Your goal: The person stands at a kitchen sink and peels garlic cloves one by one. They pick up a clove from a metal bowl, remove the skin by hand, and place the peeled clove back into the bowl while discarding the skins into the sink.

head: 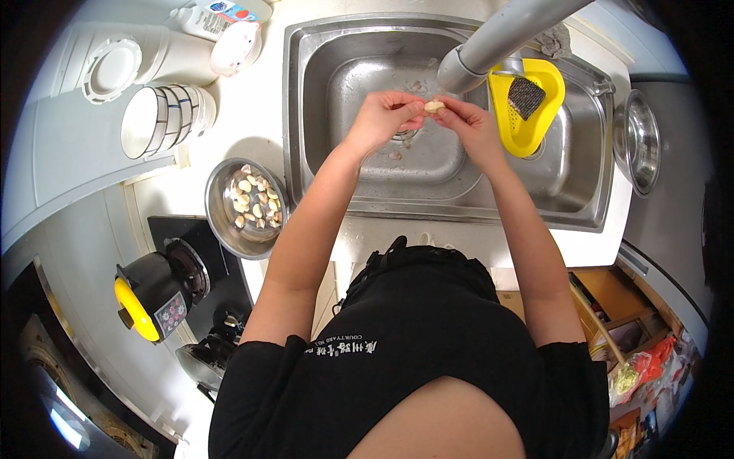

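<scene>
Over the large basin of a stainless steel double sink [355,80], a pale garlic clove [434,107] is pinched between the fingertips of both hands. My left hand [385,119] grips its left end, and my right hand [469,123] has thumb and fingers on its right side. Bits of garlic skin [394,155] lie on the wet basin floor around the drain, which my left hand partly hides. To the left, a metal bowl [221,221] on the counter holds several garlic cloves [257,211], some pale and some with skin on.
A grey pipe-like faucet [487,46] reaches over the sink. Right of my hands sits a yellow strainer basket [524,146] with a dark scouring pad [526,98]. A steel bowl [637,143] stands at far right. Stacked bowls [166,120] and a stove pot [152,287] are left.
</scene>
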A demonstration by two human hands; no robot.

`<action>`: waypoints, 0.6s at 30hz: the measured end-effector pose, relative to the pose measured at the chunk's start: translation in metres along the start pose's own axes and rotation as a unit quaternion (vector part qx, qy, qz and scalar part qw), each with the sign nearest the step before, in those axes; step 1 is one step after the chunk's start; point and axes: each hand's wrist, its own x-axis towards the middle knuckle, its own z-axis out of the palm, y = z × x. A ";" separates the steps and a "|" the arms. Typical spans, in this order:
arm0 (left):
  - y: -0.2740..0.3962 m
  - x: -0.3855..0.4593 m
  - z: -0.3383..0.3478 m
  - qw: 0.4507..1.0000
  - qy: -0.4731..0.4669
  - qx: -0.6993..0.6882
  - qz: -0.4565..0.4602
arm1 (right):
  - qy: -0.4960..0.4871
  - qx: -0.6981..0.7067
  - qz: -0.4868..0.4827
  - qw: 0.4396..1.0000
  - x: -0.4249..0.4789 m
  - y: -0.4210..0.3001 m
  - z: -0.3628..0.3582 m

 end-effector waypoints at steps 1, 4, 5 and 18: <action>0.001 -0.001 0.001 1.000 0.001 -0.008 0.003 | 0.001 0.002 0.001 1.000 0.001 0.000 -0.001; 0.011 -0.005 0.008 1.000 0.009 0.014 0.002 | 0.006 -0.012 0.000 1.000 0.001 -0.001 -0.002; 0.013 -0.005 0.010 1.000 0.013 0.029 0.001 | 0.008 -0.020 -0.001 1.000 0.001 -0.001 -0.002; 0.000 -0.001 0.010 0.987 0.050 0.127 0.081 | 0.038 -0.032 -0.010 0.999 0.000 -0.004 0.003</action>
